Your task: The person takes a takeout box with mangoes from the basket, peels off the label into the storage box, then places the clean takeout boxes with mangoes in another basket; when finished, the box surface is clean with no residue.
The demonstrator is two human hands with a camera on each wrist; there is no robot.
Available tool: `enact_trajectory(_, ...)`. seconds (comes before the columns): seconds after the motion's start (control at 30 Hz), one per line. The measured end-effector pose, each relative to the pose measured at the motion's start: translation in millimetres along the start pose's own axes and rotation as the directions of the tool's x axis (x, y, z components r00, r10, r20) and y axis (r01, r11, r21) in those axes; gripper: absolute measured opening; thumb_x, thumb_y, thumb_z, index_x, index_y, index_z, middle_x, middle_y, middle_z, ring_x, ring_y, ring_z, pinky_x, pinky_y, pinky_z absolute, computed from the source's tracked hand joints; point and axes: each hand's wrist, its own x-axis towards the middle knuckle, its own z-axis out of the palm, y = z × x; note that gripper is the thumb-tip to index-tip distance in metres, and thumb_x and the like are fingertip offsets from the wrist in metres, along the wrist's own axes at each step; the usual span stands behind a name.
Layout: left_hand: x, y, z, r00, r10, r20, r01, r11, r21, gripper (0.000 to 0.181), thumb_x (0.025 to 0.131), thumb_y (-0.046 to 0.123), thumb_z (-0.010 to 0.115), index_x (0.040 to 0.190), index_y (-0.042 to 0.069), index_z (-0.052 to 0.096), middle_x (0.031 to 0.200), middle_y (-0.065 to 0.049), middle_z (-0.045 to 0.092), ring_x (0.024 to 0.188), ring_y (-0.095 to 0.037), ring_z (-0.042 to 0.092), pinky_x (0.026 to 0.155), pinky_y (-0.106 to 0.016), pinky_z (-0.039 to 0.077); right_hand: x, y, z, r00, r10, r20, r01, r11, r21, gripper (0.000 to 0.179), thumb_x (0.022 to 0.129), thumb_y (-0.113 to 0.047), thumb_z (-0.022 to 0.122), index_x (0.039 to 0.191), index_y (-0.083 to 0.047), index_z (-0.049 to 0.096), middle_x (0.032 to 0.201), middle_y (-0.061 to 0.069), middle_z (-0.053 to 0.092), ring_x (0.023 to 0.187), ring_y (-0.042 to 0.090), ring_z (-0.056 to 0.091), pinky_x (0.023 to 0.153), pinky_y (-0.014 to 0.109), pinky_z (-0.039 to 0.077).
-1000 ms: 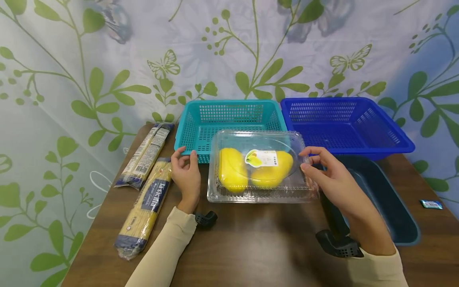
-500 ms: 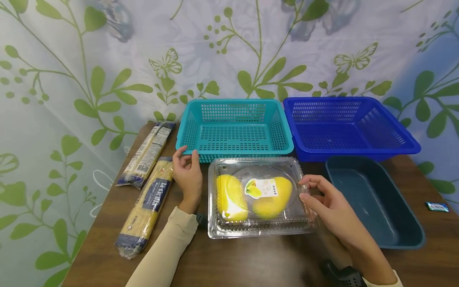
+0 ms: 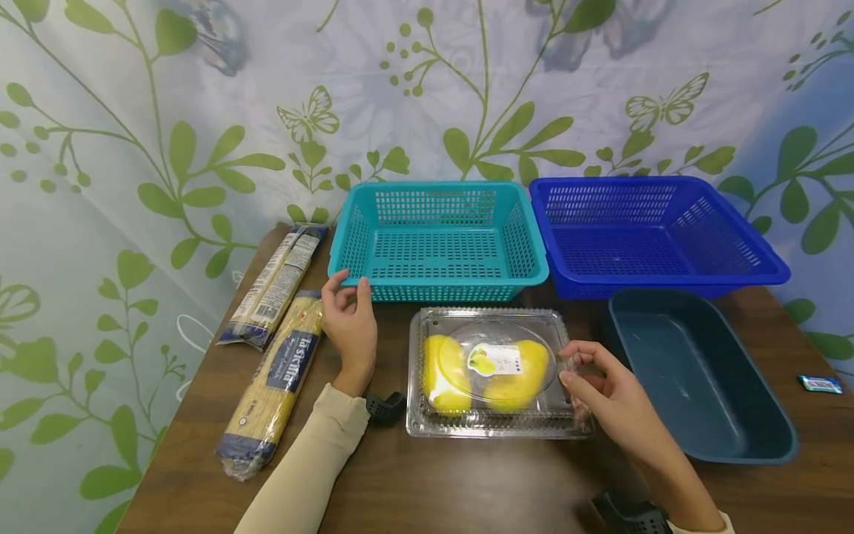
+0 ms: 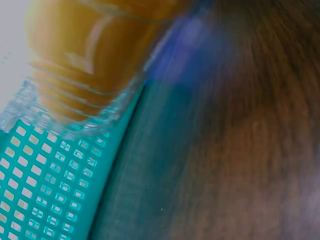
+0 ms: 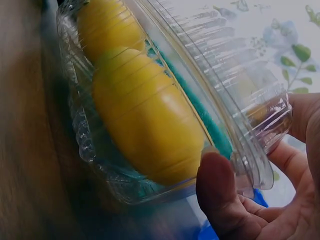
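Note:
A clear plastic clamshell box (image 3: 494, 428) holds two yellow mangoes (image 3: 528, 374) and bears a white fruit label on its lid. Thumb and fingers of my right hand (image 3: 610, 389) pinch its right edge; the right wrist view shows the thumb against the plastic. Whether the box rests on the table or hovers just over it, I cannot tell. My left hand (image 3: 349, 326) is by the front left corner of the teal basket (image 3: 437, 282), fingers loosely bent, holding nothing. Contact with the rim is unclear. The left wrist view has the basket's mesh and a blurred mango close up.
Two packs of spaghetti, one nearer (image 3: 273, 386) and one farther (image 3: 273, 285), lie at left. A blue basket (image 3: 657, 280) stands back right, with a dark teal tray (image 3: 707, 371) in front of it. A small blue packet (image 3: 821, 384) lies far right.
My right hand has lowered the clamshell box from in front of the teal basket toward the table, then shifted it slightly right. The left hand has stayed by the basket corner.

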Motion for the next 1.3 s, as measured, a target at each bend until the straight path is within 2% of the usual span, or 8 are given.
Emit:
enact_trajectory(0.3, 0.2, -0.5, 0.8, 1.0, -0.003, -0.012, 0.003, 1.0, -0.003, 0.031, 0.099, 0.003, 0.066, 0.126, -0.01, 0.058, 0.086, -0.029, 0.065, 0.053, -0.009, 0.05, 0.049, -0.019, 0.035, 3.3, 13.1, 0.4, 0.999, -0.044, -0.016, 0.043, 0.998, -0.038, 0.03, 0.104, -0.017, 0.061, 0.131, -0.009, 0.053, 0.106, 0.014, 0.043, 0.059, 0.02, 0.055, 0.048, 0.035, 0.051)
enact_trajectory(0.57, -0.7, 3.6, -1.6, 1.0, 0.0, -0.016, 0.0, 1.0, 0.008, 0.032, 0.098, 0.002, 0.066, 0.129, -0.006, 0.059, 0.085, -0.026, 0.063, 0.051, -0.007, 0.046, 0.05, -0.019, 0.036, 5.2, 14.2, 1.3, 0.998, -0.053, -0.021, 0.051, 0.996, -0.068, 0.035, 0.104, -0.018, 0.063, 0.137, -0.012, 0.056, 0.106, 0.013, 0.045, 0.06, 0.019, 0.053, 0.046, 0.033, 0.047)
enact_trajectory(0.77, -0.9, 4.7, -2.7, 1.0, 0.005, 0.028, -0.005, 1.0, 0.006, 0.038, 0.099, 0.003, 0.065, 0.134, -0.007, 0.052, 0.09, -0.025, 0.062, 0.046, -0.006, 0.038, 0.047, -0.02, 0.034, 3.7, 13.3, 1.7, 0.999, -0.018, -0.042, 0.014, 0.995, -0.103, 0.041, 0.104, -0.024, 0.063, 0.143, -0.018, 0.055, 0.111, 0.011, 0.046, 0.059, 0.02, 0.051, 0.044, 0.034, 0.048)
enact_trajectory(0.9, -2.3, -4.3, -6.6, 0.997, -0.023, 0.069, 0.023, 1.0, -0.002, 0.05, 0.1, 0.003, 0.064, 0.142, -0.005, 0.04, 0.099, -0.026, 0.059, 0.044, -0.006, 0.032, 0.044, -0.02, 0.03, 4.0, 13.5, 1.2, 0.999, 0.01, -0.042, -0.014, 0.994, -0.107, 0.047, 0.104, -0.028, 0.063, 0.149, -0.023, 0.051, 0.114, 0.01, 0.044, 0.059, 0.02, 0.051, 0.045, 0.034, 0.048)
enact_trajectory(1.0, -8.5, -11.3, -10.3, 0.994, -0.057, 0.092, 0.058, 0.998, -0.009, 0.054, 0.1, 0.006, 0.065, 0.145, -0.001, 0.037, 0.105, -0.023, 0.056, 0.047, -0.007, 0.033, 0.045, -0.02, 0.031, 3.1, 15.0, 0.8, 0.999, 0.009, -0.04, -0.013, 0.995, -0.104, 0.051, 0.104, -0.027, 0.063, 0.152, -0.025, 0.047, 0.115, 0.01, 0.043, 0.059, 0.02, 0.052, 0.045, 0.034, 0.048)
enact_trajectory(1.1, -18.9, -6.7, -17.1, 0.988, -0.048, 0.144, 0.048, 0.999, 0.004, 0.049, 0.099, 0.008, 0.067, 0.141, 0.0, 0.042, 0.107, -0.019, 0.055, 0.054, -0.011, 0.036, 0.049, -0.021, 0.032, 2.1, 15.3, 0.0, 0.999, -0.004, -0.032, 0.001, 0.995, -0.095, 0.053, 0.104, -0.025, 0.063, 0.154, -0.026, 0.045, 0.114, 0.01, 0.042, 0.057, 0.02, 0.052, 0.044, 0.035, 0.049)
enact_trajectory(1.2, -29.8, 5.2, -27.7, 0.96, 0.011, 0.281, -0.033, 0.997, 0.074, 0.04, 0.098, 0.009, 0.069, 0.133, 0.002, 0.053, 0.108, -0.015, 0.056, 0.059, -0.015, 0.037, 0.052, -0.023, 0.033, 1.6, 14.8, -0.4, 1.0, -0.018, -0.025, 0.015, 0.996, -0.083, 0.052, 0.104, -0.023, 0.062, 0.153, -0.026, 0.046, 0.113, 0.01, 0.041, 0.056, 0.02, 0.052, 0.044, 0.035, 0.049)
enact_trajectory(1.3, -39.8, 16.5, -41.5, 0.879, 0.04, 0.474, -0.144, 0.972, 0.185, 0.039, 0.097, 0.015, 0.072, 0.133, 0.01, 0.058, 0.114, -0.011, 0.058, 0.066, -0.021, 0.04, 0.056, -0.026, 0.034, 0.8, 15.8, 0.9, 1.0, -0.02, -0.021, 0.019, 0.997, -0.068, 0.051, 0.104, -0.022, 0.063, 0.152, -0.025, 0.046, 0.113, 0.011, 0.042, 0.055, 0.02, 0.051, 0.044, 0.035, 0.048)
